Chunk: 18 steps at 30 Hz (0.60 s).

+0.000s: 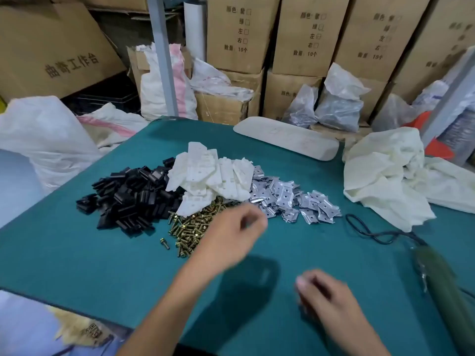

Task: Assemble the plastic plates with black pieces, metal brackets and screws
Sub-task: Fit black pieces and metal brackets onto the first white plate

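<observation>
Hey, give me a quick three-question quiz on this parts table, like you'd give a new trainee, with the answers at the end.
1. Multiple choice: which pile lies between the black pieces and the metal brackets? A) cardboard boxes B) plastic plates C) white cloth
2. True or false: the right hand is gripping the power screwdriver.
3. Fill in: the left hand hovers next to the heap of brass ___.
Key: 1 B; 2 false, it is over the bare green mat; 3 screws.
</observation>
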### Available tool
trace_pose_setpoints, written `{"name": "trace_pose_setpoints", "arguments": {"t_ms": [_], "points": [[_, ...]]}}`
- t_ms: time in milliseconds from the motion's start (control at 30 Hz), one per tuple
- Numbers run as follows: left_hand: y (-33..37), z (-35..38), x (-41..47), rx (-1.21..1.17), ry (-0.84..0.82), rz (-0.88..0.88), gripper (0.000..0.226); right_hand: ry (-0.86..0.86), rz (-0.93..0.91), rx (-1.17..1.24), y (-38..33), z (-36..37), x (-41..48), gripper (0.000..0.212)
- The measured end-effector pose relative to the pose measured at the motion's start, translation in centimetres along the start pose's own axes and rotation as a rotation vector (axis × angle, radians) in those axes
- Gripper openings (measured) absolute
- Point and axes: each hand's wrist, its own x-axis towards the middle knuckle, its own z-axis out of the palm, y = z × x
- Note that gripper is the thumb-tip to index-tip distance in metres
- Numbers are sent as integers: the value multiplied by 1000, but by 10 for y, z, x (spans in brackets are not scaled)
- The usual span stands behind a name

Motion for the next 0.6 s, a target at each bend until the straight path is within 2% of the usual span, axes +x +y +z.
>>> {"name": "trace_pose_setpoints", "arguments": {"t_ms": [67,133,233,333,467,600], "points": [[0,-5,56,229,180,12,7,228,-27,-75,-17,14,33,26],[-5,-12,112,388,247,2,10,335,10,-91,-17,14,61,22],[-30,-18,164,763,266,-39,33,368,73,-75,-4,11,64,20],[-49,-24,190,1051,167,-168,55,362,100,-100,1,9,62,34],[-61,-21,204,1044,100,-229,58,358,102,-122,1,9,64,36],[-53,-18,211,676,133,-267,64,372,83,-105,2,9,65,24]]}}
